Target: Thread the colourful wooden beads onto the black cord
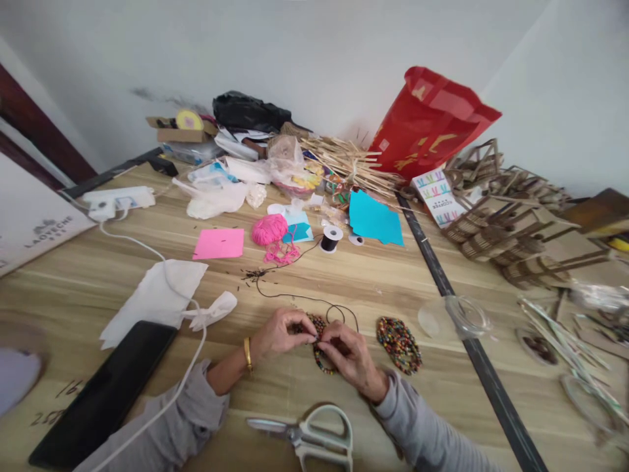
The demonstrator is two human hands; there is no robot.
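A multicoloured string of beads [323, 360] lies in loops on the table, under and between my two hands. My left hand [285, 333], with a gold bracelet at its wrist, pinches at the strand with thumb and forefinger. Close against it, my right hand [352, 357] is pinched at the same spot; fingertips cover the exact point they grip. A black cord [299, 295] runs from behind the beads to a spool of black thread [331, 240]. To the right of my hands rests a second coil of beads [399, 345]. Scissors [307, 432] lie just in front of me.
Pink yarn [269, 229], a pink paper [219, 243] and blue sheets [376, 218] lie further back. A black tablet-like slab [105, 393] and white cable [189, 373] are at left. Small woven baskets [511, 242] crowd the right, beside a red bag [432, 124].
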